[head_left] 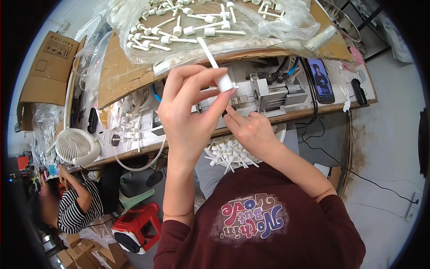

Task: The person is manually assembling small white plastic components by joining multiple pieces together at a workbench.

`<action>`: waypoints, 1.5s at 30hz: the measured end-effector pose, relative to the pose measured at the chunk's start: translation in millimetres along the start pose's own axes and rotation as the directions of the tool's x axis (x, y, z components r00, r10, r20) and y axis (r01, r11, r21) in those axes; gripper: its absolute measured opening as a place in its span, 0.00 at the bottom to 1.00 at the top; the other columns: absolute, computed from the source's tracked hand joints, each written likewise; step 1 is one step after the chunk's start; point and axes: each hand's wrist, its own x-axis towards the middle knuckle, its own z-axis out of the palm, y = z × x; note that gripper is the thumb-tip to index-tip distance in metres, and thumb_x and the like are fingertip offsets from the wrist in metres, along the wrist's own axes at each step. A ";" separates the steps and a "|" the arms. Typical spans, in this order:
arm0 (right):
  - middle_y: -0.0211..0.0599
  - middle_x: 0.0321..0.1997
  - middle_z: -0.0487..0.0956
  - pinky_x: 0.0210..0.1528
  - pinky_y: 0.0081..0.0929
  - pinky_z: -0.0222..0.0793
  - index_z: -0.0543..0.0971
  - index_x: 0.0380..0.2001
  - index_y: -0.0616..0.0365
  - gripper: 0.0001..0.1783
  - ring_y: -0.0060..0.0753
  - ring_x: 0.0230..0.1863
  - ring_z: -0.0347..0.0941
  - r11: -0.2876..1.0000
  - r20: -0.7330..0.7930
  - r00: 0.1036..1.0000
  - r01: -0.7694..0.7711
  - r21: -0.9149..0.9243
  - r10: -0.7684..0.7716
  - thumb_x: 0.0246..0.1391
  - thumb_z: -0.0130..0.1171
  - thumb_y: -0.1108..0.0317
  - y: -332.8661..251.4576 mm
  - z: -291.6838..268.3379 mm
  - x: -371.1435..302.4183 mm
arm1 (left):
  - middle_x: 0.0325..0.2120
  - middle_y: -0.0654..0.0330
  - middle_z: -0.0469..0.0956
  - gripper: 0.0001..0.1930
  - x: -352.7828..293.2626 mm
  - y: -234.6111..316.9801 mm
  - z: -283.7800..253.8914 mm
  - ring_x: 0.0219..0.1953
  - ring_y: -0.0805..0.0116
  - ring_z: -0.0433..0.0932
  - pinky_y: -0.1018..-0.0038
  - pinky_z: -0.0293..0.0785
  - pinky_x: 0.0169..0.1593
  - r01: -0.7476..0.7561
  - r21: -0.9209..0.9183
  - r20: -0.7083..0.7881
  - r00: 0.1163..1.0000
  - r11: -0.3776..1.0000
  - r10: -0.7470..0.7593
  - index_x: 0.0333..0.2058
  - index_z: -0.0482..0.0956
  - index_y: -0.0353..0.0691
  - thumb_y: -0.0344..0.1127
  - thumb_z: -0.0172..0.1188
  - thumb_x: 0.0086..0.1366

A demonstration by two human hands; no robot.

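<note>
My left hand is raised over the bench edge, pinching a white applicator cap by its wide end between thumb and fingers. The cap's thin stem points up and away to the left. Lower and to the right, my right hand has its fingers bent together beside a metal clamping fixture on the bench. A small dark part shows at its fingertips, which are partly hidden behind my left hand. In my lap, under the right wrist, sits a bowl heaped with white applicator caps.
A cardboard sheet above the bench carries plastic film and many loose applicator caps. To the right are a phone, black cables and a black tool. A white fan stands left; beyond sit a person and a red stool.
</note>
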 end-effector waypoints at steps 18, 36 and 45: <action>0.37 0.38 0.82 0.28 0.31 0.74 0.80 0.39 0.55 0.10 0.35 0.25 0.79 0.905 -0.209 0.941 -0.170 0.389 0.266 0.52 0.62 0.68 24.3 -38.3 66.0 | 0.52 0.52 0.75 0.19 -88.8 -20.0 -6.9 0.42 0.67 0.81 0.73 0.83 0.44 0.115 0.191 0.127 0.982 0.975 -0.141 0.44 0.82 0.33 0.17 0.67 0.52; 0.42 0.43 0.79 0.45 0.44 0.75 0.78 0.44 0.56 0.23 0.46 0.45 0.79 0.931 0.054 0.932 -0.355 -0.081 0.359 0.54 0.58 0.49 80.8 -14.9 169.6 | 0.47 0.65 0.82 0.14 -95.9 -49.3 26.9 0.25 0.64 0.80 0.74 0.76 0.32 -0.137 0.598 0.252 0.967 0.790 -0.023 0.39 0.85 0.42 0.32 0.69 0.52; 0.43 0.40 0.80 0.46 0.42 0.74 0.80 0.36 0.59 0.15 0.47 0.43 0.78 0.907 0.130 0.903 -0.419 0.046 0.410 0.50 0.61 0.59 77.8 -25.2 173.7 | 0.48 0.65 0.82 0.13 -95.8 -51.1 28.7 0.20 0.65 0.79 0.75 0.76 0.29 -0.106 0.576 0.240 0.970 0.810 -0.044 0.38 0.85 0.42 0.30 0.69 0.51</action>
